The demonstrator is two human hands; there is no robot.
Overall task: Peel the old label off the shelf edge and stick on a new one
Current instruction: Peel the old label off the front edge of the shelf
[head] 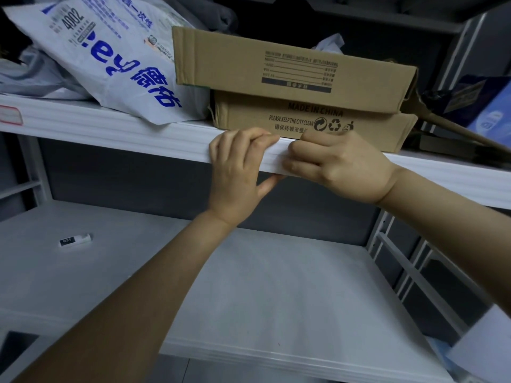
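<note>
A person works at a white metal rack with both bare hands meeting on the front of the upper shelf edge [138, 134], just below two stacked cardboard boxes. The left hand [237, 172] reaches up from the lower left on a straight forearm and grips the edge, fingers curled over its top lip and thumb hooked beneath. The right hand [337, 164] comes in from the right with the wrist bent sharply. Its knuckles are bunched against the edge's front face and its forefinger lies along the top. The fingertips of both hands almost touch. Whether the right fingers are pinching a label cannot be told, since the hand covers that stretch of the edge. One red-bordered label [9, 114] is stuck to the same edge at its far left end, well apart from both hands. Its writing is too blurred to read. On the shelf above, the upper box [276, 64] sits askew on the lower box [304, 120], which stands at the front edge. A white plastic bag [110, 56] with blue print slumps just to their left, its corner hanging over the edge. A blue carton [489, 111] stands toward the right end. On the lower shelf [249, 286], a small black-and-white object [75, 240] lies near the left side.
</note>
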